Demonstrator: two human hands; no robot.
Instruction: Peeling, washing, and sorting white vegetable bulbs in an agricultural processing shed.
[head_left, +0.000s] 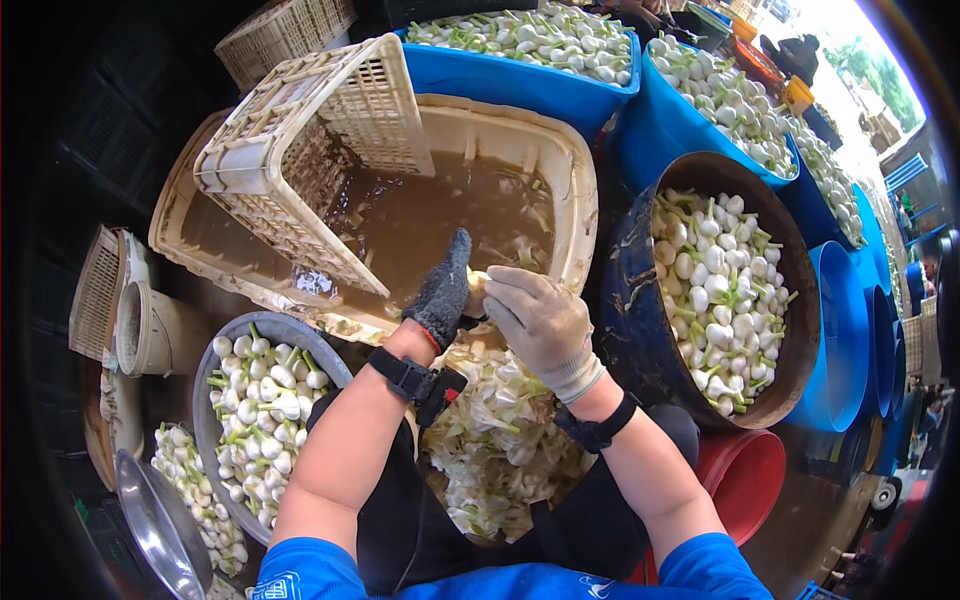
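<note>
My left hand (442, 292), in a dark grey knit glove, is above the near rim of a tub of muddy water (480, 202). My right hand (544, 322), in a pale glove, meets it at the fingertips. Between them shows part of a garlic bulb (477, 282); the gloves hide the rest, and which hand grips it is not plain. Below the hands lies a heap of garlic skins (502, 442) between my knees. A plastic crate (262, 165) stands tilted in the muddy water.
A grey basin (201, 420) of garlic bulbs stands at my left, a metal drum (637, 270) of bulbs at my right. Blue tubs (510, 82) heaped with garlic line the far side. A red bucket (742, 480) stands near my right knee, a white bucket (161, 330) at the left.
</note>
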